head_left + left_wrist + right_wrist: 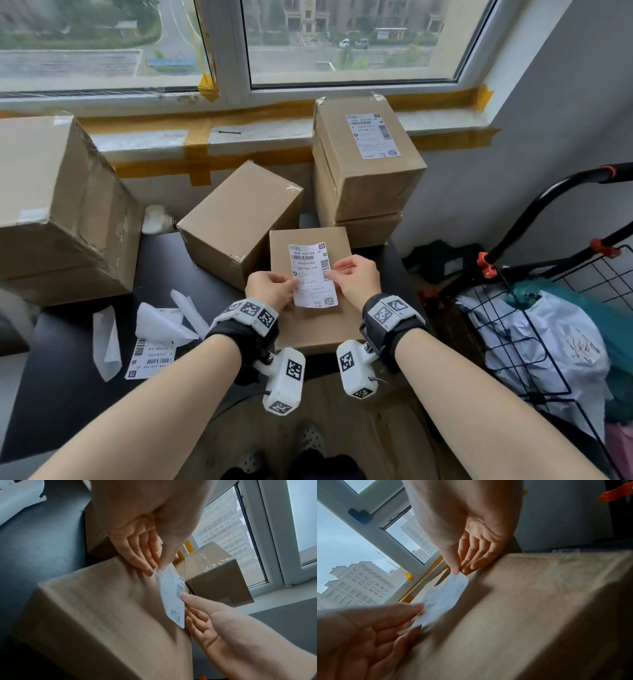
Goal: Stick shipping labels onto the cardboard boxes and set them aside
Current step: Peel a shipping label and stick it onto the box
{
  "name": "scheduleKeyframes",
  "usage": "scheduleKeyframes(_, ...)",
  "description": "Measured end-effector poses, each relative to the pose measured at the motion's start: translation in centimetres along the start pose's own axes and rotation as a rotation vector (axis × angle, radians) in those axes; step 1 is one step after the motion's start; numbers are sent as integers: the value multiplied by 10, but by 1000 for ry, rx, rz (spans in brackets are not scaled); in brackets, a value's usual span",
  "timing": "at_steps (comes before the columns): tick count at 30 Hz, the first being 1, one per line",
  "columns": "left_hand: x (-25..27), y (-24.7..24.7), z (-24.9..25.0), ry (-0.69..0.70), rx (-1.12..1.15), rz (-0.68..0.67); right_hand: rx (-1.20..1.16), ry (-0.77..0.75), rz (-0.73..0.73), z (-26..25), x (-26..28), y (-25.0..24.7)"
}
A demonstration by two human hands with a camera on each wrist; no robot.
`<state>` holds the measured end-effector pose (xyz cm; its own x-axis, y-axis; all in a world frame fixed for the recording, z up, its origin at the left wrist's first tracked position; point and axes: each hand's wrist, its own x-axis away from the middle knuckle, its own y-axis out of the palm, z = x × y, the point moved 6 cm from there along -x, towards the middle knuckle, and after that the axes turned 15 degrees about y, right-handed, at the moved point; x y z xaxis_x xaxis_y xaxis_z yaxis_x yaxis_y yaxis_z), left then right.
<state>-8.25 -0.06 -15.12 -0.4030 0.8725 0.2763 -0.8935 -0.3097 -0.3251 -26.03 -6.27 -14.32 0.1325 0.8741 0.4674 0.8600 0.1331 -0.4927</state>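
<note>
- Left hand point(270, 286): thumb and fingers point(147, 555) narrowed to a pinch on the left edge of the shipping label point(313, 275); the other fingers lie loosely beneath it.
- Right hand point(356, 279): thumb and fingers point(471, 555) pinch the label's right edge — the sheet is stretched between the two hands, printed side up.
- The label hangs just above the top face of the cardboard box point(315, 325) directly under the fingers; whether any part touches the cardboard cannot be told.
- That box rests on the dark tabletop point(78, 359), at its near edge.
- Beyond the fingers: a plain box point(236, 222) set askew, and to its right a stack of boxes point(363, 178) whose top one carries an applied label point(371, 135).
- Left of the fingers: a large box point(58, 212), plus peeled backing sheets point(161, 325) and a spare label point(150, 356) lying on the tabletop.
- Right of the fingers: a wire cart point(534, 342) containing bagged parcels point(548, 342).
</note>
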Motion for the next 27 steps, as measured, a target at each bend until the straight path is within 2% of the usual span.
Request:
scheduleKeyframes(13, 6, 2, 10, 39, -265, -36, 244, -19, 67, 1, 9, -3)
scheduleKeyframes(27, -5, -2, 20, 115, -559, -129, 411, -23, 44, -5, 9, -1)
